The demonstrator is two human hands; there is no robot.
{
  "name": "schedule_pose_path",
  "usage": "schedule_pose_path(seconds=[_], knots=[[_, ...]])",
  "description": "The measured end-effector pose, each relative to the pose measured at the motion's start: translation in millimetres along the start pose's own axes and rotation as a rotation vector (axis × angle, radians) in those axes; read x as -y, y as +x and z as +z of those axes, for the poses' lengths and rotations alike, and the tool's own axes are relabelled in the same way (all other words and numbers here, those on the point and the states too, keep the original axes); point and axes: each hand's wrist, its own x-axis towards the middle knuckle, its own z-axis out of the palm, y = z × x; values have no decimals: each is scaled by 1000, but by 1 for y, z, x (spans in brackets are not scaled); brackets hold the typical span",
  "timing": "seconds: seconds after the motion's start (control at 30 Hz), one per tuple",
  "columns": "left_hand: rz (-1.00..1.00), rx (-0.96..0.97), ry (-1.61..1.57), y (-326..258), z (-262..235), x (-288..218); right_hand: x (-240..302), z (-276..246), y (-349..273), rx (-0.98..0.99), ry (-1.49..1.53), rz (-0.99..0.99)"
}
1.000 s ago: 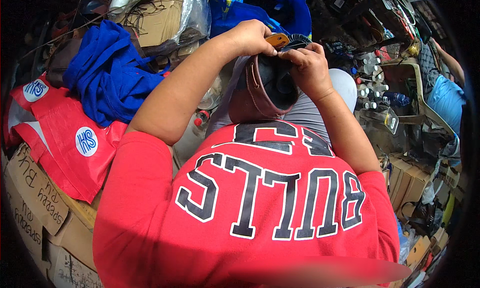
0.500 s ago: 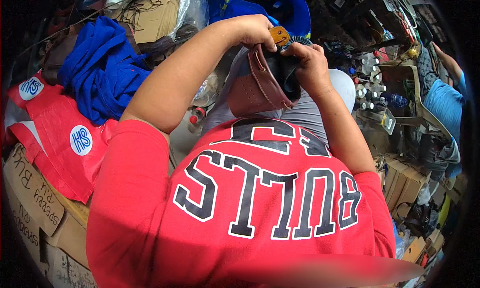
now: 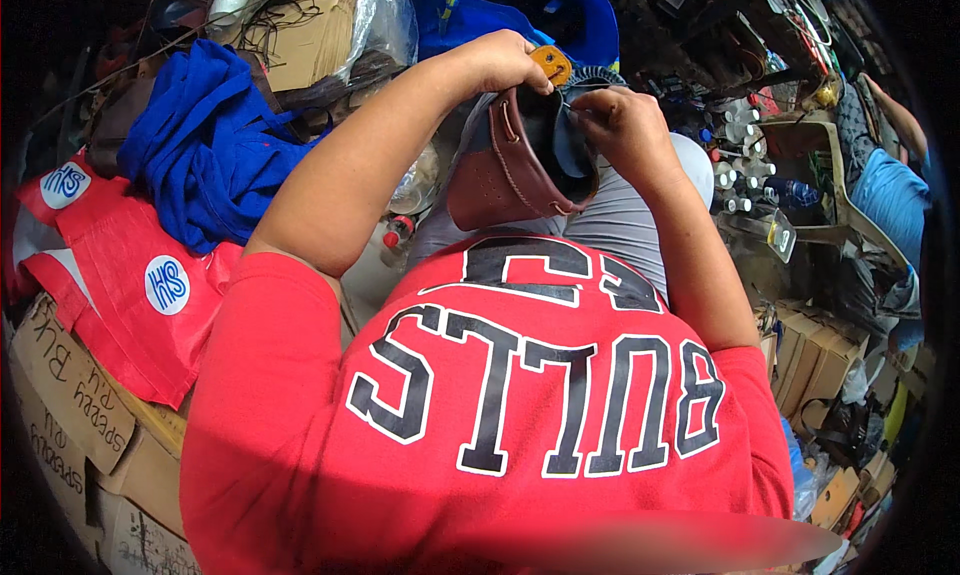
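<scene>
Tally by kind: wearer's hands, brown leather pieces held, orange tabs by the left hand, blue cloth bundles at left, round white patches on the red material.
Hands: 2, left hand and right hand
Brown leather piece: 1
Orange tab: 1
Blue cloth bundle: 1
Round white patches on red material: 2
Total: 7

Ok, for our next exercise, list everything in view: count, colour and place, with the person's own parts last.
Leather piece: one, brown, over the lap
Holed tab: one, tan, by the left hand
Cloth: one bundle, blue, left
Large bag: one, blue, top
Sheeting: count unclear, red, left
Cardboard: several pieces, brown, left and right
Bottles: several, mostly clear, right
Clutter: uncountable, mixed, edges
Another person: one, light-blue clothing, right edge
Shirt: one, red, lower centre
Trousers: one pair, grey, centre
Hands: two, bare, at the leather piece; left, right
</scene>
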Motion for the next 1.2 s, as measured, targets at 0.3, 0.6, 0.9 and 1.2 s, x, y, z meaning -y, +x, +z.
schedule_pose_path(seconds=[0.3,0.6,0.9,1.2], knots=[[-17,58,-105,2,-4,7,5,-6,2,-18,48,59],[-30,63,-150,2,-5,12,7,-1,7,11,-83,34],[26,47,-85,-4,-4,7,11,-4,14,48,-245,-45],[96,-192,479,-23,8,-24,7,16,6,-87,-225,-65]])
